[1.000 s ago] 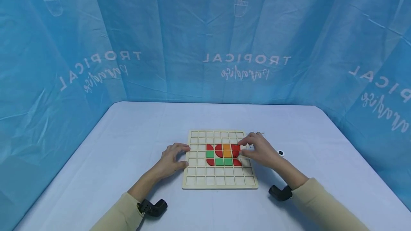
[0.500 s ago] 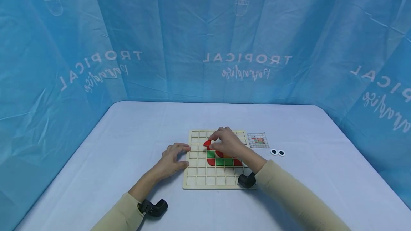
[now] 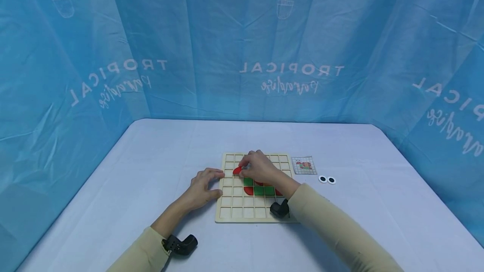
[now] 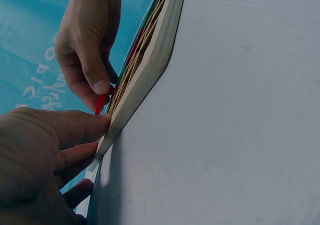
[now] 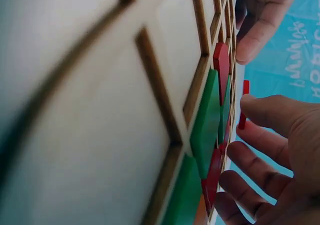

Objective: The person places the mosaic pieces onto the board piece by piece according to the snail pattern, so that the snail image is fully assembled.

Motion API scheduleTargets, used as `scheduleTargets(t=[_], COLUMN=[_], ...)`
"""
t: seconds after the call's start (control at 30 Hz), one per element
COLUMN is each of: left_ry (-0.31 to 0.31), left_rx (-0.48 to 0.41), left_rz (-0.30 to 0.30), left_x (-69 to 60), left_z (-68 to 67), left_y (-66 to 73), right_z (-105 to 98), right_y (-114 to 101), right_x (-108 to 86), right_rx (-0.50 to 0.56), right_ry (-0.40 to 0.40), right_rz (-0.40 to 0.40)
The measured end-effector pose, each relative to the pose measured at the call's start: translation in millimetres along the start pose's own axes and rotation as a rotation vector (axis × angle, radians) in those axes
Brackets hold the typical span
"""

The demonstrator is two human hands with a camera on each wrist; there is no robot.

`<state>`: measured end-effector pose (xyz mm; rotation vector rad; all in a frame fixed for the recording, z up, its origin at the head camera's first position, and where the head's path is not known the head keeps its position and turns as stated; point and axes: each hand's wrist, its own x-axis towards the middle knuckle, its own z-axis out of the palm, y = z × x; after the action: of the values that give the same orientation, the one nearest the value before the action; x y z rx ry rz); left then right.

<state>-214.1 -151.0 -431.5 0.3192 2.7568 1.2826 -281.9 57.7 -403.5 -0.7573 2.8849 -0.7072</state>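
A wooden grid board (image 3: 231, 213) lies flat on the table, with several red and green tiles set in its middle cells. A green tile (image 3: 248, 181) and a red rounded tile (image 3: 248, 191) show there; my right hand and forearm hide others. My right hand (image 3: 262, 169) is over the board's upper left part and pinches a thin red tile (image 3: 237, 171) between thumb and forefinger. That red tile (image 5: 245, 87) stands edge-on in the right wrist view, apart from the grid. With thumb and extended fingers, my left hand (image 3: 200, 190) touches the board's left edge.
Right of the board lies a small printed pattern card (image 3: 304, 165). Two white discs with black centres, like eyes (image 3: 322, 179), lie just below it. A blue printed curtain (image 3: 211, 45) surrounds the white table (image 3: 181, 137).
My right hand has moved left from the board's right side and now pinches a red tile, which shifted slightly left over the last half second. The left hand stays put.
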Motion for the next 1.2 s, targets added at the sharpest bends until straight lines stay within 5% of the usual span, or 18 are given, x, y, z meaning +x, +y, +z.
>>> scheduleTargets(t=[0.93,1.2], left_ry=[0.009,0.005], left_rx=[0.006,0.003], left_rz=[-0.002,-0.002], left_x=[0.3,-0.1], left_z=[0.7,0.3], left_y=[0.2,0.5], right_z=[4.9,-12.2], right_y=[3.2,3.1], right_x=[-2.2,-11.7], right_rx=[-0.037,0.084], right_ry=[-0.012,0.003], right_rz=[0.020,0.030])
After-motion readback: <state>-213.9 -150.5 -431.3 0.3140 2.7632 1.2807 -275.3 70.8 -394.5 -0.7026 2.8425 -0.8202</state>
